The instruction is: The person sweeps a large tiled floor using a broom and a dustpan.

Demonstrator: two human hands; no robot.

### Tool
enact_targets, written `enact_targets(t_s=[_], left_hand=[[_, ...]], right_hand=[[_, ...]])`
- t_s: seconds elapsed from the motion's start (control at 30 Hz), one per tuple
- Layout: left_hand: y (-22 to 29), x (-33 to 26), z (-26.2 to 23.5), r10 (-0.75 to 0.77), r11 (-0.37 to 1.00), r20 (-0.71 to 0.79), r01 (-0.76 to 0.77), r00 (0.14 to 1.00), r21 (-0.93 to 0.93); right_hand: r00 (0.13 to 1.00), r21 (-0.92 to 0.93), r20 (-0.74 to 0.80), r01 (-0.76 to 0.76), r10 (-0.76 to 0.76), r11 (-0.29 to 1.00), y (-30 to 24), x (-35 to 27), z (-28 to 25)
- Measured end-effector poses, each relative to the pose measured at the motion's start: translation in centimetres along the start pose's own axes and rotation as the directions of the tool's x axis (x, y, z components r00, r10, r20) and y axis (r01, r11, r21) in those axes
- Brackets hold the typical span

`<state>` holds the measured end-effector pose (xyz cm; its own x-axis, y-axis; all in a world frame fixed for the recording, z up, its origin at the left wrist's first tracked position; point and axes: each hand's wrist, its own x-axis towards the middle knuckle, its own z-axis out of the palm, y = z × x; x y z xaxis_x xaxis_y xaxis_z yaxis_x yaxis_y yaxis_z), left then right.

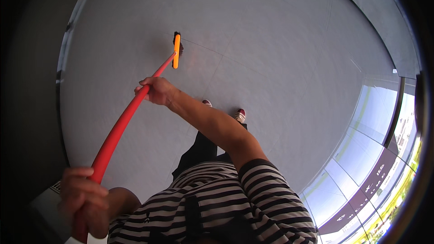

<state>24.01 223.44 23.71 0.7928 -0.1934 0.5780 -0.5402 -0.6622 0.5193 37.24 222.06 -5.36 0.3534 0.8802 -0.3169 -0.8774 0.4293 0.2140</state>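
Note:
A broom with a long red handle point(116, 131) slants across the left half of the head view. Its narrow orange-yellow head point(176, 49), with dark bristles along the sides, is down at the grey floor ahead of me. My right hand point(159, 91) reaches across my body and is closed round the lower part of the handle. Near the lower left edge, my left hand point(85, 199) is wrapped round the upper part, slightly blurred. The end of the handle beyond it runs out of the picture.
Grey floor tiles point(271, 49) spread around my feet, which wear red-and-white shoes point(240, 115). A dark wall point(31, 86) borders the left side. To the right are a metal-framed opening point(396, 113), bright paving and a dark mat point(361, 199) with lettering.

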Motion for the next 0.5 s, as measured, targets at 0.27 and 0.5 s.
enact_targets(t_s=[0.27,0.5], left_hand=[[-5.7,-4.7,-9.9,-0.26,0.759,-0.28,0.016,0.924,-0.651],[-11.4,-9.5,6.7,-0.625,0.015,0.609,0.787,0.489,-0.617]], right_hand=[[0.939,-0.034,-0.305,0.153,-0.157,0.988,4.8,-9.2,2.0],[0.697,0.09,-0.69,0.351,-0.196,0.932,-2.7,-22.3,-21.6]])
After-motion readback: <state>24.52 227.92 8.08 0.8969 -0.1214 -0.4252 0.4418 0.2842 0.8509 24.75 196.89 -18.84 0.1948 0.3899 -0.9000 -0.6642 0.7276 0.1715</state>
